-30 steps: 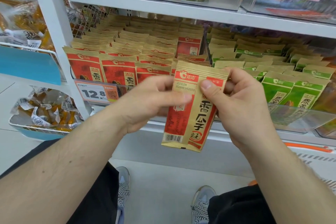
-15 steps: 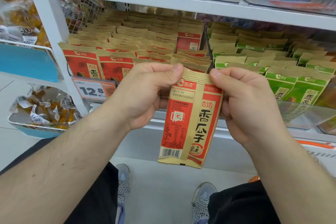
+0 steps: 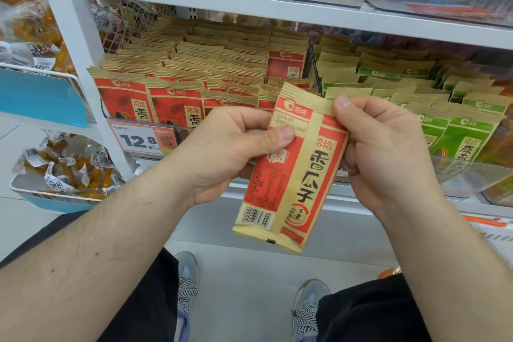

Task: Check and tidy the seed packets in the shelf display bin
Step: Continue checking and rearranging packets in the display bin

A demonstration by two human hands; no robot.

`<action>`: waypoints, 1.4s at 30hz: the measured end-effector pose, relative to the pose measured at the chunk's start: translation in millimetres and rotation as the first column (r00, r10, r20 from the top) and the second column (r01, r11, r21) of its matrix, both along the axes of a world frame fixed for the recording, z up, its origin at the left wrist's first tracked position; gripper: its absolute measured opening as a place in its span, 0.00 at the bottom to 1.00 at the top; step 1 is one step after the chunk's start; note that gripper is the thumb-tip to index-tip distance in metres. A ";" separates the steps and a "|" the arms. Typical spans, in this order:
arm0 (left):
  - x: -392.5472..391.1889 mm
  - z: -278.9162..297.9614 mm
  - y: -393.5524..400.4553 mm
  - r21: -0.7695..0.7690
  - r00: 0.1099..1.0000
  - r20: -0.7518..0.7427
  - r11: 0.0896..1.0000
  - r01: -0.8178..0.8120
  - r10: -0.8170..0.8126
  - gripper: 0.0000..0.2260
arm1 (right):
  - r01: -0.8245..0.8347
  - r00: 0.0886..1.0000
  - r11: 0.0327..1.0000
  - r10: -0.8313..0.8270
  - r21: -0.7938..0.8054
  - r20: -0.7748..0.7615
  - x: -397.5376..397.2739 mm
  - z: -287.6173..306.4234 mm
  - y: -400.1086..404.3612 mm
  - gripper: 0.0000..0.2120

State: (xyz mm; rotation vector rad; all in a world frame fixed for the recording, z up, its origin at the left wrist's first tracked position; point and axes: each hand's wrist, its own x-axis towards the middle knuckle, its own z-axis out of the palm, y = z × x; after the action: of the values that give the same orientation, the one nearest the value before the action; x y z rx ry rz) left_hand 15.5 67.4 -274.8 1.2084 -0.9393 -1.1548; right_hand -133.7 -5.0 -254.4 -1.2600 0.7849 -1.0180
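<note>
Head view: one red seed packet (image 3: 291, 166) is held, tilted, in front of the shelf bin (image 3: 472, 175), pinched by the left hand (image 3: 230, 155) at nine o'clock and the right hand (image 3: 388, 153) at three. Rows of red packets (image 3: 172, 103) are stacked behind at eleven o'clock, green packets (image 3: 466, 133) at two. One price tag (image 3: 141, 140) is seen at nine o'clock.

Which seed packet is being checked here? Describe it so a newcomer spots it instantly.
Start at the shelf bin of red seed packets above the 12.8 price tag. In front of it, the left hand and right hand pinch one red-and-kraft packet, the only one out of the rows, barcode showing.
</note>
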 end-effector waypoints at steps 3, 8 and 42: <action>1.4 0.4 -1.3 -0.023 0.997 -0.023 0.997 -0.069 0.068 0.10 | -0.092 0.994 0.995 0.090 -0.039 -0.055 -2.1 1.5 -1.1 0.04; 5.3 2.8 -3.8 -0.022 0.979 -0.139 0.988 -0.155 0.150 0.14 | -0.262 0.914 0.964 0.231 -0.049 -0.334 -4.6 -8.9 -6.0 0.11; 32.5 6.2 9.9 -0.047 0.918 0.095 0.920 0.390 -0.385 0.33 | -0.491 0.845 0.859 0.510 0.143 -0.162 -12.2 -5.9 -11.3 0.25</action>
State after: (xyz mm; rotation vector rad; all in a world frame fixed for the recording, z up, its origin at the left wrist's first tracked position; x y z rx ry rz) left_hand 48.0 77.4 -268.6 1.0501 -1.3131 -1.3792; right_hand -145.8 -16.4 -260.4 -1.3970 0.5928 -0.4289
